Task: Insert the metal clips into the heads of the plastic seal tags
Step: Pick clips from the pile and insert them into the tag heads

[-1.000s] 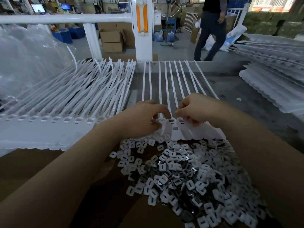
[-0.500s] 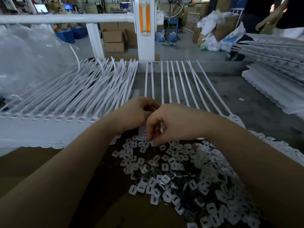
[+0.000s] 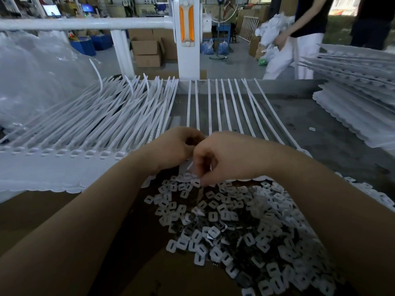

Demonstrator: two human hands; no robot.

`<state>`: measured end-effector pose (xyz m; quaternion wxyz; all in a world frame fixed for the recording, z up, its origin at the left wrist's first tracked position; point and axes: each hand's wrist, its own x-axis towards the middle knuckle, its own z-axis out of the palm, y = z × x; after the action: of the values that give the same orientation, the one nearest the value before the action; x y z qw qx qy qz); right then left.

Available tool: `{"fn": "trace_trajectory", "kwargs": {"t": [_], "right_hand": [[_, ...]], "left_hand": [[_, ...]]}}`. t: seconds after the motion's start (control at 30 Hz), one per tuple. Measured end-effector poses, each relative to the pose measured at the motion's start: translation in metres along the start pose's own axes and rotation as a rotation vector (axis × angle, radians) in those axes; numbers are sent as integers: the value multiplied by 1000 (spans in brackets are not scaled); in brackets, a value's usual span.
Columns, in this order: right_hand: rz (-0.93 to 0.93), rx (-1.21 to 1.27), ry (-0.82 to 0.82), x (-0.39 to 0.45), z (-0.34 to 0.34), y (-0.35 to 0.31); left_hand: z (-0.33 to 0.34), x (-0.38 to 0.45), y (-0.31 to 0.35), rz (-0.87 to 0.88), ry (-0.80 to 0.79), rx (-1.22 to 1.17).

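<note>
A row of white plastic seal tags (image 3: 222,107) lies across the grey table, tails pointing away from me. My hands hide the heads. My left hand (image 3: 174,149) is curled over those heads, its fingertips hidden behind my right hand. Just to its right, touching it, my right hand (image 3: 226,155) points its fingers down and pinches a small white clip (image 3: 195,182) at the far edge of the clip pile (image 3: 245,231). The pile of square slotted clips spreads over the brown board between my forearms.
A thick bundle of seal tags (image 3: 96,124) lies to the left beside a clear plastic bag (image 3: 38,82). More stacked tag sheets (image 3: 359,107) fill the right side. A white rail and post (image 3: 185,39) stand behind the table. Beyond it a person (image 3: 299,39) stands among cardboard boxes.
My right hand has left the tag heads and dropped to the near edge of the row, at the clip pile. My left hand stays curled at the heads. The person behind has walked right.
</note>
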<state>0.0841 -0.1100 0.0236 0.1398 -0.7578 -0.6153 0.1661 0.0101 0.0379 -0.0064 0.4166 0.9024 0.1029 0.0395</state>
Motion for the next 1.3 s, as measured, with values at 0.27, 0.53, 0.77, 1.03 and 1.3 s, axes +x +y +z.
{"fn": "trace_trajectory", "kwargs": {"t": [0.27,0.53,0.77,1.03,1.3], "right_hand": [[369,307,405,-10,-16,44],[435,280,350,-4,-2,47],[459,235,322,-3,1,45],[467,276,292,-2,1,45],[473,195,267,0,0,42]], "left_hand": [[3,4,-5,-7,20,16],[6,3,-7,95,21,213],[6,3,-6,120,19,235],[6,3,-7,141,18,245],[6,5,-8,150,13,263]]}}
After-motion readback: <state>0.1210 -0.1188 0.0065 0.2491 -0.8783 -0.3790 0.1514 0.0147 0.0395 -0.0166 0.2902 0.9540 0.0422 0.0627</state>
